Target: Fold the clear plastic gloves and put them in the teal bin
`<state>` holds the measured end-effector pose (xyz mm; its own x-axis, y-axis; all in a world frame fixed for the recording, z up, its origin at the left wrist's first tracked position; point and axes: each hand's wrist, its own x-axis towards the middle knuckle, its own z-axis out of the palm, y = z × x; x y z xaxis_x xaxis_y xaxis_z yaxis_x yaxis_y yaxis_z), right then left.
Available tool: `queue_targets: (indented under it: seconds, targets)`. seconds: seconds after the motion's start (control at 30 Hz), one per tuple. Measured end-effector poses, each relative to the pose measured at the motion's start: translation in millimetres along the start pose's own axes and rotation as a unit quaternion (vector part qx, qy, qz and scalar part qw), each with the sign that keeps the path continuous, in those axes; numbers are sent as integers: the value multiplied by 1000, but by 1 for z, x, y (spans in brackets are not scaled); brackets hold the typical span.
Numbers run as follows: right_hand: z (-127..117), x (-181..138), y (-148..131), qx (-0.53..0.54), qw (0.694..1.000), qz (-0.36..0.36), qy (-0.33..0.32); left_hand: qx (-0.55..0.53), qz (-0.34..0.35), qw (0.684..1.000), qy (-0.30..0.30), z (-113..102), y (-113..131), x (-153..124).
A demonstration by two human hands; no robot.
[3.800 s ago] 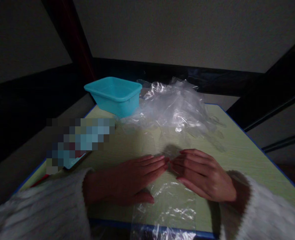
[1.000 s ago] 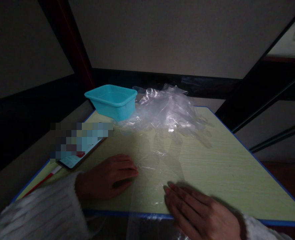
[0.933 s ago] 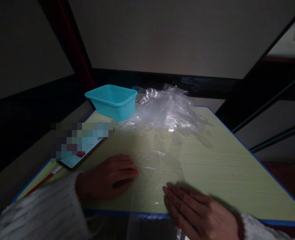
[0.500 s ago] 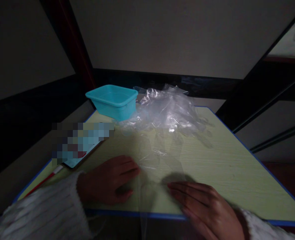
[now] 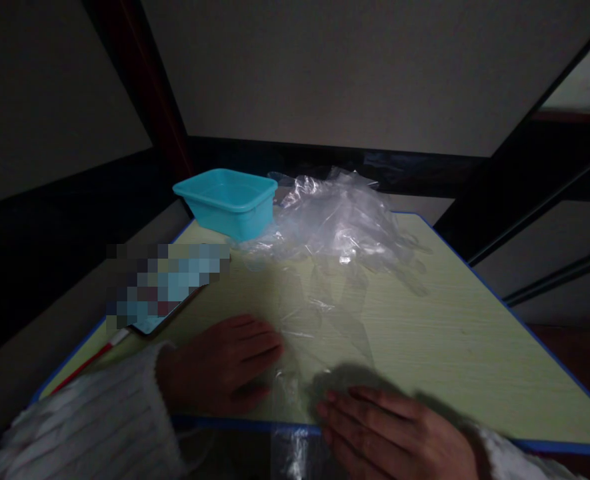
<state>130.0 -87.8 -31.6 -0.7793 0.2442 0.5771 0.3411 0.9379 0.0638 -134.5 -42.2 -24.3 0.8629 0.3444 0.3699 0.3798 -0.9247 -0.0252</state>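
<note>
A clear disposable plastic glove [image 5: 319, 327] lies spread on the table between my hands, its near end hanging over the front edge. My left hand [image 5: 225, 363] rests at the glove's left side, fingers slightly bent and thumb apart, with nothing visible in it. On the right, my right hand [image 5: 395, 430] is held palm down over the near part of the glove, fingers stretched out. Whether its fingertips touch the plastic I cannot tell. Behind the spread glove sits a crumpled heap of clear plastic gloves [image 5: 339, 220].
A turquoise plastic basin [image 5: 239, 217] stands at the back left, beside the heap. A phone [image 5: 179, 287] with a blurred screen lies at the left, with a red and white cable [image 5: 89, 360] at its near end. The pale wooden table [image 5: 455, 333] has a blue edge.
My right hand has moved nearer to me and slightly left, its fingers a little more spread. The glove's near end has widened out over the table edge. My left hand has barely shifted.
</note>
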Motion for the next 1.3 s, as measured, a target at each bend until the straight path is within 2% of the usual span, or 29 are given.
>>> queue_targets:
  seconds: [0.1,0.23,0.27,0.3,0.53,0.77,0.9,1.07,1.2,1.3]
  targets:
    - [-2,-1,1,12,1000,12,-15,-29,10,999,-40,-2,4,-8]
    - [0,-1,2,33,998,38,-38,-48,-30,994,-93,-3,15,-12]
    - [3,-2,2,30,998,38,36,-42,-40,993,-102,-2,19,-11]
    - [6,-3,2,31,994,61,82,-33,-49,993,-100,-1,23,-10]
    - [19,-12,0,85,985,107,105,51,-93,994,-33,9,47,0]
    - [18,-17,1,40,992,72,96,68,-116,991,23,12,46,1]
    - [17,-27,1,-5,996,72,59,50,-147,987,34,16,46,-1]
    - [6,-37,4,-41,994,99,-15,59,-148,987,31,17,45,-3]
    - [-8,-32,11,-67,988,106,-93,63,-152,986,23,14,41,-2]
    - [-13,-25,14,-87,982,113,-126,69,-136,988,15,12,37,-1]
